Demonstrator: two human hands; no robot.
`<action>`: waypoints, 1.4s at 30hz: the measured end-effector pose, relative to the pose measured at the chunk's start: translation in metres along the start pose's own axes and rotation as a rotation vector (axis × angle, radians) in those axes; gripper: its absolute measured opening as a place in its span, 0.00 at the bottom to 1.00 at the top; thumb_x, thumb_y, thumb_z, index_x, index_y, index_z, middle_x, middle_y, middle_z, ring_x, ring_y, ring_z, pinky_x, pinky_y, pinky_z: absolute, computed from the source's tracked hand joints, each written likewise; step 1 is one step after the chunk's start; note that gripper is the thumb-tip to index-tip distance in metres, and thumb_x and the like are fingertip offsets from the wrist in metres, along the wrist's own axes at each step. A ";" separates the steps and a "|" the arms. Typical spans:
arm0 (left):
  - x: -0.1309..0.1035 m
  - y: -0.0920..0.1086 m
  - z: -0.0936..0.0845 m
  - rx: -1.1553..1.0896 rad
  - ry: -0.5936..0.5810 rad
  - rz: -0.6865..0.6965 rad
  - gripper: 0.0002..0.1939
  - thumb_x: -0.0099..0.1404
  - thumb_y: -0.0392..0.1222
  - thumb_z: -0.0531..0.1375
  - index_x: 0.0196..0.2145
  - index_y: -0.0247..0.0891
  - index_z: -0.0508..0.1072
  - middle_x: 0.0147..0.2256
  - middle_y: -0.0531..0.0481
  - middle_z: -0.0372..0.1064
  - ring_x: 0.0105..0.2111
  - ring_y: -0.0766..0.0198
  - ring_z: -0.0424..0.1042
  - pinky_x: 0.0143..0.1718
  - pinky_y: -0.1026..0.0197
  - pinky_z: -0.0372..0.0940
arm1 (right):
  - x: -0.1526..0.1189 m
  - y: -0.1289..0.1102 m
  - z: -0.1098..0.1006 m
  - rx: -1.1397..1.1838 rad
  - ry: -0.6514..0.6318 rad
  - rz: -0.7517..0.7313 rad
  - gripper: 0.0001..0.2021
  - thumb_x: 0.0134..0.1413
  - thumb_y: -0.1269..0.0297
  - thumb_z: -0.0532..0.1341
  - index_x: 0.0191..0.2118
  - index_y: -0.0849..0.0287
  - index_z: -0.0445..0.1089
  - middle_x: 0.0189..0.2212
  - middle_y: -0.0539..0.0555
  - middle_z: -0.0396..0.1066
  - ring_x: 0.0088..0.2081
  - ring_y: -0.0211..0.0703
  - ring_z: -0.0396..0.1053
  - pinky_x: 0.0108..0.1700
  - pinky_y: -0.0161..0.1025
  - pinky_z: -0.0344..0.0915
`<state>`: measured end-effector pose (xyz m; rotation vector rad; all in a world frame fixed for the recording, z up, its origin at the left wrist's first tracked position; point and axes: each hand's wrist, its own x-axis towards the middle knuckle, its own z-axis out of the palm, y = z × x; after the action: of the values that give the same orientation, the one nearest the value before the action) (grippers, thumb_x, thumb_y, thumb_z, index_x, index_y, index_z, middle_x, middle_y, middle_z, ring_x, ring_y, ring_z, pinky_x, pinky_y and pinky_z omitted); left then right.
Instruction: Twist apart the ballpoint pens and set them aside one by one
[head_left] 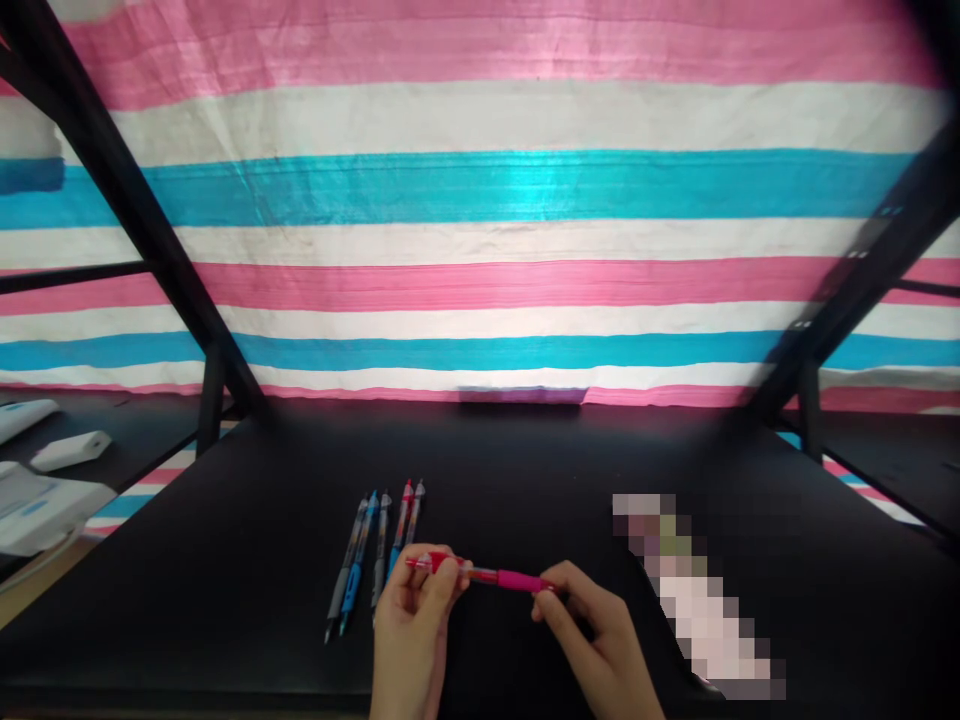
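Between my two hands a pink and red pen (486,576) lies nearly level above the black tabletop. My left hand (420,605) is closed around its clip end, thumb on top. At the other end, my right hand (589,620) pinches the tip beyond the pink grip. Just beyond and left of my left hand, several pens lie side by side: a grey one (346,570), a blue one (358,565), and others with dark and red tops. My left hand hides the lower ends of some of them.
A long blurred-out object (697,590) lies on the black table (225,580) to the right of my right hand. Black frame bars (135,190) slope at both sides. A striped sheet (510,190) hangs behind. White devices (52,505) sit at the far left.
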<state>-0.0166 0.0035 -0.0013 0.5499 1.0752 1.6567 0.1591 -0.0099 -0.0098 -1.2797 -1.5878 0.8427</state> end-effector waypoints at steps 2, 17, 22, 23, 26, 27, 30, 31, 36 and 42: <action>0.000 0.000 0.000 -0.002 -0.001 -0.005 0.19 0.44 0.49 0.77 0.29 0.37 0.78 0.28 0.51 0.73 0.30 0.64 0.74 0.34 0.63 0.71 | 0.000 -0.001 0.000 0.013 0.002 -0.008 0.14 0.65 0.57 0.57 0.29 0.57 0.71 0.24 0.51 0.70 0.24 0.39 0.64 0.26 0.34 0.58; 0.000 -0.004 0.001 -0.015 -0.007 0.010 0.17 0.46 0.49 0.76 0.31 0.38 0.80 0.31 0.49 0.76 0.34 0.62 0.75 0.40 0.61 0.70 | 0.003 -0.001 0.003 0.006 -0.034 0.004 0.24 0.67 0.51 0.51 0.21 0.57 0.57 0.19 0.47 0.57 0.22 0.37 0.56 0.25 0.34 0.51; -0.002 -0.003 0.005 -0.036 -0.045 0.040 0.15 0.50 0.48 0.75 0.31 0.37 0.80 0.32 0.49 0.76 0.34 0.63 0.75 0.40 0.63 0.70 | 0.001 0.002 0.003 0.039 -0.093 0.059 0.25 0.66 0.46 0.51 0.22 0.57 0.57 0.18 0.47 0.55 0.22 0.37 0.55 0.25 0.35 0.49; -0.002 -0.002 0.006 -0.047 -0.050 0.040 0.14 0.50 0.47 0.74 0.32 0.37 0.80 0.32 0.49 0.75 0.34 0.63 0.75 0.40 0.63 0.70 | 0.001 0.002 0.002 0.049 -0.105 0.066 0.25 0.67 0.46 0.50 0.22 0.57 0.58 0.18 0.47 0.56 0.22 0.37 0.56 0.26 0.35 0.50; 0.003 0.006 0.010 -0.073 -0.057 0.031 0.17 0.52 0.48 0.73 0.37 0.38 0.81 0.33 0.49 0.75 0.34 0.62 0.76 0.42 0.60 0.71 | 0.000 0.002 -0.001 0.093 -0.142 0.061 0.25 0.69 0.47 0.47 0.25 0.57 0.63 0.20 0.48 0.60 0.24 0.39 0.60 0.28 0.35 0.53; 0.005 0.009 0.011 -0.067 -0.055 0.033 0.18 0.53 0.48 0.73 0.40 0.39 0.80 0.33 0.50 0.75 0.34 0.62 0.76 0.42 0.59 0.71 | -0.001 0.002 -0.002 0.114 -0.140 0.052 0.24 0.69 0.47 0.47 0.27 0.57 0.65 0.21 0.48 0.60 0.25 0.39 0.60 0.28 0.35 0.53; 0.012 0.018 0.010 0.001 -0.059 0.073 0.25 0.56 0.47 0.71 0.50 0.40 0.76 0.33 0.51 0.74 0.32 0.64 0.76 0.39 0.61 0.71 | -0.001 0.007 -0.004 0.156 -0.102 0.054 0.23 0.69 0.46 0.48 0.32 0.56 0.68 0.21 0.48 0.60 0.25 0.40 0.60 0.28 0.35 0.54; 0.013 0.020 0.008 0.034 -0.068 0.084 0.27 0.57 0.46 0.71 0.53 0.40 0.74 0.33 0.51 0.74 0.31 0.65 0.75 0.38 0.62 0.71 | -0.001 0.009 -0.004 0.154 -0.087 0.071 0.23 0.69 0.46 0.48 0.32 0.56 0.68 0.21 0.47 0.59 0.24 0.40 0.60 0.28 0.35 0.54; 0.013 0.024 0.003 0.194 -0.150 0.106 0.29 0.60 0.46 0.68 0.58 0.43 0.67 0.32 0.52 0.75 0.26 0.67 0.73 0.32 0.64 0.68 | -0.001 0.010 -0.003 0.122 -0.067 0.108 0.22 0.68 0.46 0.49 0.32 0.56 0.68 0.21 0.47 0.60 0.24 0.40 0.60 0.27 0.35 0.54; 0.014 0.025 0.001 0.276 -0.258 0.159 0.17 0.61 0.46 0.67 0.46 0.42 0.71 0.31 0.53 0.75 0.26 0.66 0.73 0.30 0.64 0.68 | -0.001 0.009 -0.001 0.094 -0.067 0.112 0.22 0.69 0.47 0.48 0.31 0.56 0.67 0.20 0.47 0.59 0.23 0.39 0.60 0.26 0.35 0.54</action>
<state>-0.0331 0.0156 0.0183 1.0235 1.0948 1.5285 0.1633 -0.0090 -0.0177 -1.2944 -1.5213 1.0280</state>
